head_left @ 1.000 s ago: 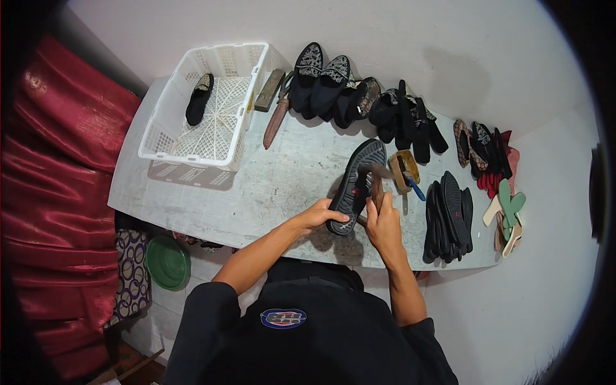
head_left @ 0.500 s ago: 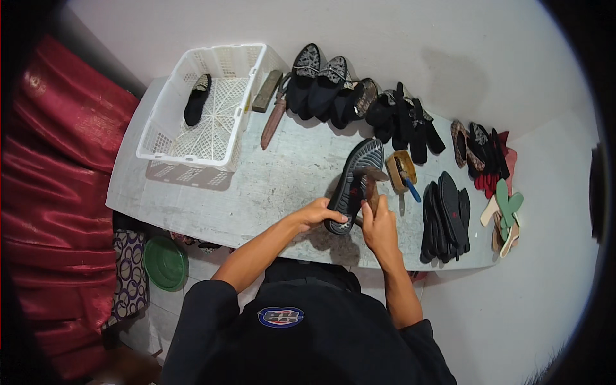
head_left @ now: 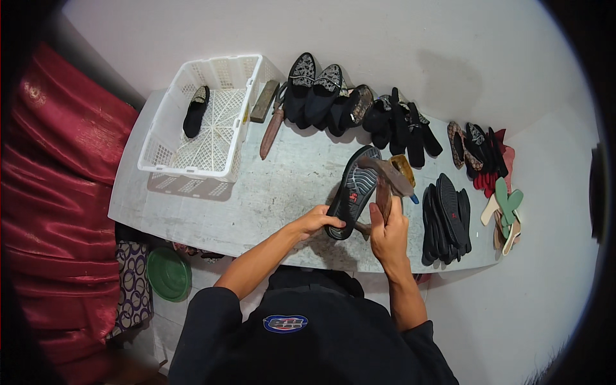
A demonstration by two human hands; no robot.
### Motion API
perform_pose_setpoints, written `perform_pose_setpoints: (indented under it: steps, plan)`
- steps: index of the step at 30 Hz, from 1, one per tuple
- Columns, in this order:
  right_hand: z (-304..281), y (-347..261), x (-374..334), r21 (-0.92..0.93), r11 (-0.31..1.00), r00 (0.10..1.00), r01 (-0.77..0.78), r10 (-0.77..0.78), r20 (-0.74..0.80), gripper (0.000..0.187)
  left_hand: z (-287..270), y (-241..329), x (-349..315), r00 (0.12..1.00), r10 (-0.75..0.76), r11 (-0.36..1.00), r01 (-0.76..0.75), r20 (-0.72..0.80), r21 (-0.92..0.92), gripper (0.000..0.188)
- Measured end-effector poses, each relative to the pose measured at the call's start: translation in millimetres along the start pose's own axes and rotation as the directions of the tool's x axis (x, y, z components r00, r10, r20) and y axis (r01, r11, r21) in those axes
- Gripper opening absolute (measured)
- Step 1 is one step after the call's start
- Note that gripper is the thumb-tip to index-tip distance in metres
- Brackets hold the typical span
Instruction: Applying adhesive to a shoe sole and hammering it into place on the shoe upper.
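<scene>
L hand [head_left: 314, 221] gripped the sole [head_left: 351, 202] at its lower end, approx. mid-frame; R hand [head_left: 390, 239] was clenched round the hammer [head_left: 389, 178]. Whether its head touched the sole, I could not tell well. Only one shoe [head_left: 195, 114] lay in the crate [head_left: 186, 172], upper left, so prob. little was done; the sole pile [head_left: 445, 221], right of centre, etc. seemed left.

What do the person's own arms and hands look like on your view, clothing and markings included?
Both the left hand and right hand are ungloved, and the forearms are bare, with no watch or bracelet showing. The short, dark cloth sleeves end near the elbows. They belong to a black shirt with an oval, blue-edged emblem.
</scene>
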State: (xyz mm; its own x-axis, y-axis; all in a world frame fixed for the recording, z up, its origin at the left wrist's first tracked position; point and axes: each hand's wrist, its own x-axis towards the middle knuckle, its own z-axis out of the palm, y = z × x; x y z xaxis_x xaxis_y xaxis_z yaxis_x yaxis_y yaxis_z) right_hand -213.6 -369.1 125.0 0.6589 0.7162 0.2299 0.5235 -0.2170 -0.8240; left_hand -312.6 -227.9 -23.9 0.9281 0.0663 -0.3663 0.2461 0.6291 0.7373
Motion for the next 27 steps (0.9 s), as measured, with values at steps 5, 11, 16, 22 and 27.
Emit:
perform_pose_setpoints:
  steps: [5, 11, 16, 22, 27]
  plan:
    - [13.7, 39.5, -9.5, -0.204, 0.971, 0.978, -0.126, 0.155, 0.137, 0.024, 1.2, -0.6, 2.5, 1.0, -0.002, 1.0, 0.002, -0.009, 0.01, 0.035]
    - [-9.8, 12.6, 0.3, -0.169, 0.973, 0.971, -0.155, 0.182, 0.157, 0.024, -0.6, -2.5, 8.5, 0.999, -0.02, 0.999, 0.019, -0.042, -0.032, 0.034]
    - [1.4, 41.1, -20.0, -0.106, 0.989, 0.993, -0.102, 0.108, 0.047, 0.024, 1.8, -0.2, 11.6, 0.998, -0.055, 0.998, 0.055, -0.026, -0.015, 0.033]
    - [-16.0, 30.5, -6.9, -0.187, 0.955, 0.948, -0.231, 0.264, 0.178, 0.027, 1.6, 2.0, 11.5, 0.996, -0.05, 0.998, 0.047, -0.073, -0.043, 0.027]
    - [-10.9, 10.0, -11.8, -0.012, 0.992, 0.991, -0.124, 0.124, 0.045, 0.024, -3.0, 4.1, 13.3, 0.997, -0.073, 0.997, 0.072, -0.04, -0.026, 0.036]
